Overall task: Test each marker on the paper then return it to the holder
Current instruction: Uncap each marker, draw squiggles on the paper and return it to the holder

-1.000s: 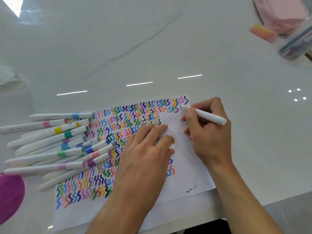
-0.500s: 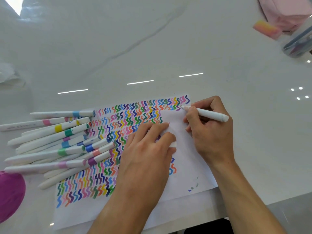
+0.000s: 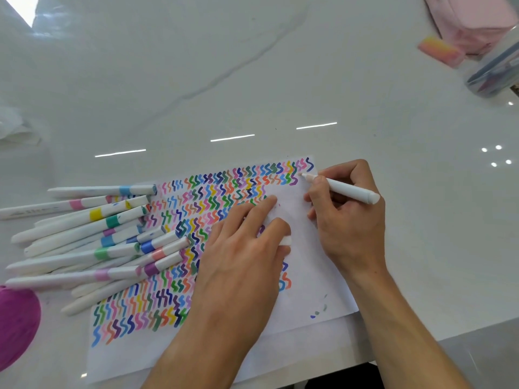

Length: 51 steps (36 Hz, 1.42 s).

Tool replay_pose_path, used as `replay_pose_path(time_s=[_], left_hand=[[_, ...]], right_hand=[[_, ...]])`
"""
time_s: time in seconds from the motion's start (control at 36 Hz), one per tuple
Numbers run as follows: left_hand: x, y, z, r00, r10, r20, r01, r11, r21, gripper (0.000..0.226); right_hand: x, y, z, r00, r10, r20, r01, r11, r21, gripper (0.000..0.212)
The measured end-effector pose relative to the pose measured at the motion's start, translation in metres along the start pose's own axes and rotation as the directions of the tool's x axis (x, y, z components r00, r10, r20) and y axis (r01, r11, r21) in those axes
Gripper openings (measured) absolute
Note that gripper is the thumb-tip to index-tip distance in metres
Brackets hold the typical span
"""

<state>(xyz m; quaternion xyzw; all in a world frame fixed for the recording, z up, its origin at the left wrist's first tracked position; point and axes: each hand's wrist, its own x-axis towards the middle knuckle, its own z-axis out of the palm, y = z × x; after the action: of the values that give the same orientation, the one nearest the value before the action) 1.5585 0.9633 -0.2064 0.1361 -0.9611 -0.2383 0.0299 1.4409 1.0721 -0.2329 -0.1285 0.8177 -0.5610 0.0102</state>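
Note:
A white sheet of paper (image 3: 309, 276) covered in rows of coloured zigzag marks lies at the table's near edge. My right hand (image 3: 348, 217) grips an uncapped white marker (image 3: 348, 189) with a pale pink tip, which touches the paper's top right corner beside the last zigzag. My left hand (image 3: 241, 265) presses flat on the middle of the paper and pinches a small white cap (image 3: 286, 240) under the thumb. Several capped white markers (image 3: 92, 237) with coloured bands lie piled at the paper's left. A clear holder (image 3: 497, 71) stands at the far right.
A magenta round object (image 3: 16, 324) sits at the left edge. A pink pouch (image 3: 471, 21) and an orange-pink eraser (image 3: 441, 50) lie far right beside the holder. Crumpled white plastic (image 3: 14, 127) rests far left. The white marble table's near edge (image 3: 463, 332) runs beneath my right forearm.
The marker tip has shifted slightly on the paper's top right corner. My left hand has stayed pressed on the sheet. The view has drifted a little.

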Motion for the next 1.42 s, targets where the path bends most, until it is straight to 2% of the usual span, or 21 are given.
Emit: replay_pose_path(time_s=[0.31, 0.47, 0.75, 0.97, 1.19, 1.42], left_hand=[[0.002, -0.002, 0.001, 0.999, -0.014, 0.03, 0.014, 1.0, -0.007, 0.011], [0.002, -0.001, 0.001, 0.999, -0.028, 0.037, 0.028, 1.0, -0.013, 0.011], [0.002, 0.001, 0.0, 0.998, -0.05, 0.027, 0.051, 0.998, -0.031, 0.012], [0.002, 0.0, 0.0, 0.998, -0.051, 0.031, 0.052, 0.999, -0.016, 0.012], [-0.001, 0.0, 0.0, 1.0, -0.013, 0.021, 0.012, 0.999, 0.036, 0.012], [-0.01, 0.003, -0.002, 1.0, 0.026, -0.001, -0.026, 0.998, 0.054, 0.014]], right_hand=[[0.001, 0.002, 0.002, 1.0, 0.006, 0.013, -0.006, 1.0, -0.016, 0.025], [0.002, 0.004, 0.001, 1.0, 0.01, 0.026, -0.01, 1.0, -0.018, 0.017], [0.002, 0.006, 0.001, 0.999, 0.013, -0.041, -0.014, 0.999, -0.028, 0.02], [0.001, 0.007, 0.001, 1.0, -0.02, -0.023, 0.018, 0.998, -0.057, 0.018], [-0.005, -0.003, -0.003, 0.999, 0.006, -0.051, -0.002, 0.997, 0.078, 0.022], [-0.015, -0.016, -0.009, 0.997, -0.045, -0.063, 0.051, 0.994, 0.092, 0.013]])
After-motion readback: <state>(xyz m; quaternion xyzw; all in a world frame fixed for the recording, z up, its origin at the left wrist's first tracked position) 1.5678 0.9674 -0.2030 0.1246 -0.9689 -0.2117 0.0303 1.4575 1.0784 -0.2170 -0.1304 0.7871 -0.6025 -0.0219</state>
